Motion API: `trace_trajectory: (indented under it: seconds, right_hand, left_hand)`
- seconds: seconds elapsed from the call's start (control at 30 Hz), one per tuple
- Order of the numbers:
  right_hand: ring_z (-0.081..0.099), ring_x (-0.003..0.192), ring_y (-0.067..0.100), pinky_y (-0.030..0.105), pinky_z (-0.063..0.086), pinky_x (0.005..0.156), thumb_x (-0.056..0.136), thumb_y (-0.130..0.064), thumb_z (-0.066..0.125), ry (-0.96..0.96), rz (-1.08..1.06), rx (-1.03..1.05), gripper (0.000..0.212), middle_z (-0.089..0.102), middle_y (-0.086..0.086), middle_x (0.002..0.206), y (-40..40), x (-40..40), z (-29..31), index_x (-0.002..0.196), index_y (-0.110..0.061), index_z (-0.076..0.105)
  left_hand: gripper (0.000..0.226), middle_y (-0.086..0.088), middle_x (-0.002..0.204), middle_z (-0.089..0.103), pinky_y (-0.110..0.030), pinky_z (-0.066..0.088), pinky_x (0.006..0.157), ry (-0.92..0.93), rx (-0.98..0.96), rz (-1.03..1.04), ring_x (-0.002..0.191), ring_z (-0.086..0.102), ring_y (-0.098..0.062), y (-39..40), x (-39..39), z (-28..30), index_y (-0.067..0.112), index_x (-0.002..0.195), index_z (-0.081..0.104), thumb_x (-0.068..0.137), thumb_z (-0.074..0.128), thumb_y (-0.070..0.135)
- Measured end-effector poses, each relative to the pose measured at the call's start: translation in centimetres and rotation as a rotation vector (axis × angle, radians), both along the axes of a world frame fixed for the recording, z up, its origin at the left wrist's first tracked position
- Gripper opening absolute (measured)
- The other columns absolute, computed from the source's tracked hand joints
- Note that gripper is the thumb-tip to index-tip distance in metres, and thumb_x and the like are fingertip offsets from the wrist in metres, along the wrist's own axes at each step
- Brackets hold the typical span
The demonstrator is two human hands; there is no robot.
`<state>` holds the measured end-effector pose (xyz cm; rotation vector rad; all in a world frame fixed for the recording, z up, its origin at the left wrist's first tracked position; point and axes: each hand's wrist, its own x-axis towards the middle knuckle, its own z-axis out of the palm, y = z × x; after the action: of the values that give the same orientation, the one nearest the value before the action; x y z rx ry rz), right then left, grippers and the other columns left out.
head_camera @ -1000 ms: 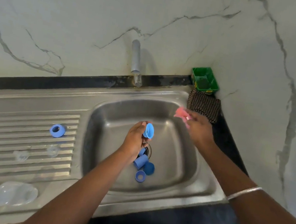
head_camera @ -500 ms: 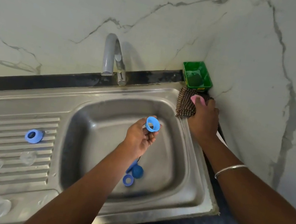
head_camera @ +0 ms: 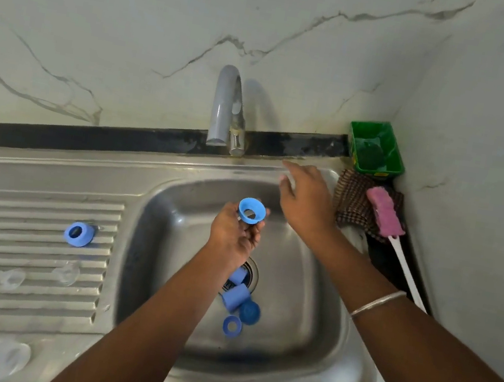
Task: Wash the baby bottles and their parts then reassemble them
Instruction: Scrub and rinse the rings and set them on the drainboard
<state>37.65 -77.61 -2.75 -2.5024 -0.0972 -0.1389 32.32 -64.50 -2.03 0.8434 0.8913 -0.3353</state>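
At frame centre my left hand (head_camera: 235, 234) pinches a blue bottle collar ring (head_camera: 251, 211) over the sink basin (head_camera: 323, 317), while my right hand (head_camera: 305, 199), fingers loosely spread and empty, reaches toward the tap (head_camera: 226, 107).

Lighting soft, diffuse, moderately dim; greenish cast on marble wall (head_camera: 138, 24). Faucet (head_camera: 226, 107) throws faint shadow rightward onto wall. Dull sheen on steel sink (head_camera: 307, 315), no hard glare. Wide-angle bending at frame edges. Right hand (head_camera: 305, 199) slightly motion-blurred.

Bare forearms, thin silver bangle (head_camera: 378, 303)
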Motion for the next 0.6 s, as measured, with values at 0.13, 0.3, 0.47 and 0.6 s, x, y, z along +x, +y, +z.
trace_trajectory:
  seconds: [0.13, 0.3, 0.47, 0.6]
  right_hand:
    - [0.057, 0.118, 0.023, 0.034, 0.045, 0.099, 0.105, -0.036, 0.045, 0.148, 0.035, 0.383, 0.040, 0.063, 0.009, 0.128, 4.3, 3.0, 0.3, 0.140, -0.019, 0.053]
    - [0.059, 0.116, 0.021, 0.037, 0.048, 0.100, 0.106, -0.044, 0.034, 0.332, 0.092, 0.605, 0.042, 0.061, -0.005, 0.119, 6.8, 5.9, 0.9, 0.133, -0.022, 0.058]
    - [0.062, 0.112, 0.039, 0.054, 0.055, 0.093, 0.105, -0.051, 0.029, 0.532, 0.147, 0.618, 0.056, 0.062, 0.024, 0.122, 8.1, 7.4, 0.9, 0.137, -0.009, 0.048]
    - [0.061, 0.093, 0.027, 0.050, 0.054, 0.096, 0.106, -0.047, 0.025, 0.515, 0.194, 0.489, 0.055, 0.061, 0.010, 0.096, 8.3, 7.8, 0.8, 0.136, -0.005, 0.046]
  left_hand:
    - [0.030, -0.013, 0.081, 0.075, -0.024, 0.041, 0.055, -0.018, 0.014, 0.031, 0.058, 0.056, -0.015, 1.3, 0.6, 0.3, 0.008, 0.099, 0.064, 0.098, 0.037, 0.019]
    - [0.030, -0.011, 0.082, 0.075, -0.023, 0.041, 0.054, -0.028, 0.034, 0.040, 0.055, 0.055, -0.014, 2.7, 1.7, 0.7, 0.005, 0.103, 0.064, 0.098, 0.037, 0.020]
    - [0.030, -0.012, 0.083, 0.075, -0.023, 0.042, 0.055, -0.043, 0.040, 0.045, 0.054, 0.054, -0.013, 3.1, 2.2, 0.8, 0.007, 0.096, 0.065, 0.098, 0.039, 0.021]
    - [0.030, -0.012, 0.083, 0.074, -0.023, 0.041, 0.054, -0.036, 0.050, 0.036, 0.053, 0.054, -0.012, 3.3, 2.5, 0.7, 0.007, 0.096, 0.066, 0.099, 0.040, 0.021]
